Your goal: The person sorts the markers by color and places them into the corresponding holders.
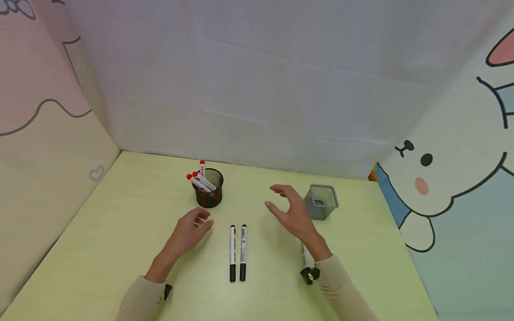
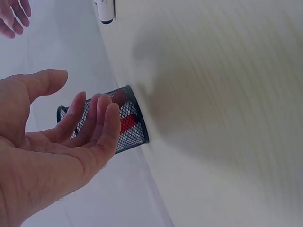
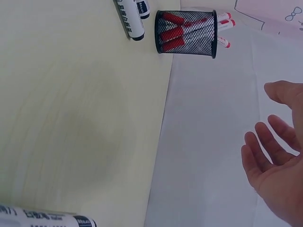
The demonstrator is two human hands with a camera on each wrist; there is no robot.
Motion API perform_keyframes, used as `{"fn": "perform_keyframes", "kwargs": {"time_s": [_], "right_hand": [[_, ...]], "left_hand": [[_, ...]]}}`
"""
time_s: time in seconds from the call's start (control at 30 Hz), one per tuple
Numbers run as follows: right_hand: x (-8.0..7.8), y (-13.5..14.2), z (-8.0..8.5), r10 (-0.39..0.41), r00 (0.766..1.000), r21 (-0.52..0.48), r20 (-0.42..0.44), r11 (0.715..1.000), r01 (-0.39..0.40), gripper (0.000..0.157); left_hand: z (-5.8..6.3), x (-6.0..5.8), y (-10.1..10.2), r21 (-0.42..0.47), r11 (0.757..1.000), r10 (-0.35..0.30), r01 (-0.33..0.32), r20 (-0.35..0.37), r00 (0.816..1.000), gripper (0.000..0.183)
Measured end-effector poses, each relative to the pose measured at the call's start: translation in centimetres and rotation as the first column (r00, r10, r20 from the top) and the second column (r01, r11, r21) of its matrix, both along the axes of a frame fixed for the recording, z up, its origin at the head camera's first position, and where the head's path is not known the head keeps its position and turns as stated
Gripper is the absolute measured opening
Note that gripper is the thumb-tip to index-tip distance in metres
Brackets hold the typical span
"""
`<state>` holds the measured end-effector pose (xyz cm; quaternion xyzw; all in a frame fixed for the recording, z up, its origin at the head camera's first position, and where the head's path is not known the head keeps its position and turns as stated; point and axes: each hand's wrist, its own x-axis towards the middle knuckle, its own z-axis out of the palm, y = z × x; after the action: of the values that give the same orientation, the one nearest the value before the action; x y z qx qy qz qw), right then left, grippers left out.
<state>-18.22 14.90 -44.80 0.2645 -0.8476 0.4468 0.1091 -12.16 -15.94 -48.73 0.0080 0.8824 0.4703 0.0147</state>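
Observation:
My left hand (image 1: pixel 190 232), empty and with loosely bent fingers, hovers just in front of the round black mesh pen cup (image 1: pixel 210 199). Several red-capped white markers (image 1: pixel 205 183) lean in that cup. My right hand (image 1: pixel 295 214) is raised beside the square grey mesh holder (image 1: pixel 322 203), thumb and fingers apart, holding nothing. Between the hands, two black-capped markers (image 1: pixel 232 247) lie side by side on the table. Another black-and-white marker (image 1: pixel 306 256) lies under my right wrist, partly hidden by it.
The pale yellow table (image 1: pixel 132 214) meets a white cloth wall (image 1: pixel 257 89) at the back. Printed panels with cartoon figures stand at the left and right sides (image 1: pixel 453 191). Small black devices (image 1: pixel 308 275) sit at the wrists.

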Motion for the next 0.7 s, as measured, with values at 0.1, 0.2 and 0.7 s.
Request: {"fn": "perform_keyframes", "kwargs": {"time_s": [0.1, 0.2, 0.7], "right_hand": [[-0.1, 0.8, -0.1, -0.003, 1.000, -0.006, -0.007, 1.000, 0.003, 0.044], [-0.1, 1.7, 0.0, -0.011, 1.000, -0.016, -0.014, 1.000, 0.011, 0.045], [-0.9, 5.7, 0.9, -0.140, 0.990, 0.058, 0.012, 0.989, 0.139, 0.057]], "left_hand": [[-0.1, 0.2, 0.5, -0.004, 1.000, 0.004, -0.004, -0.001, 1.000, 0.027], [-0.2, 0.5, 1.2, -0.009, 1.000, 0.012, -0.012, 0.002, 1.000, 0.026], [0.2, 2.5, 3.9, -0.050, 0.995, 0.088, -0.084, 0.082, 0.993, 0.024]]}}
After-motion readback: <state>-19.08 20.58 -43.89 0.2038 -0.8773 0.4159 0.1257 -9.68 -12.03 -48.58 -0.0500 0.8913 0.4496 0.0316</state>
